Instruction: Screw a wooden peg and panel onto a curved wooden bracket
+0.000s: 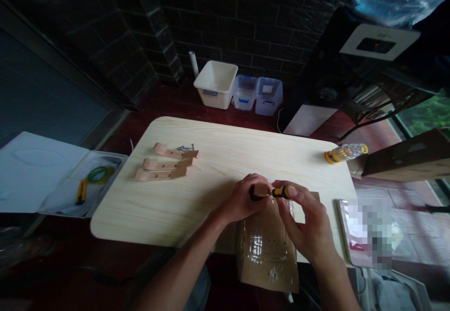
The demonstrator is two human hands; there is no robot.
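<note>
My right hand [307,219] is closed around a short yellow-and-black screwdriver [282,192], its tip pointing left. My left hand [242,198] grips a small wooden piece [260,189] that the screwdriver tip meets; the exact contact is too small to make out. Beneath both hands a tape-covered cardboard piece [267,250] with small holes hangs over the table's front edge. Three curved wooden pieces with holes [163,175] lie on the left of the table. Several screws [184,148] rest beside the farthest one.
The light wood table [211,147] has a clear bottle-shaped container with yellow ends [346,153] at its back right. An open white case [63,198] stands to the left, with a yellow cutter [81,191] inside. Plastic bins [214,93] sit on the floor behind.
</note>
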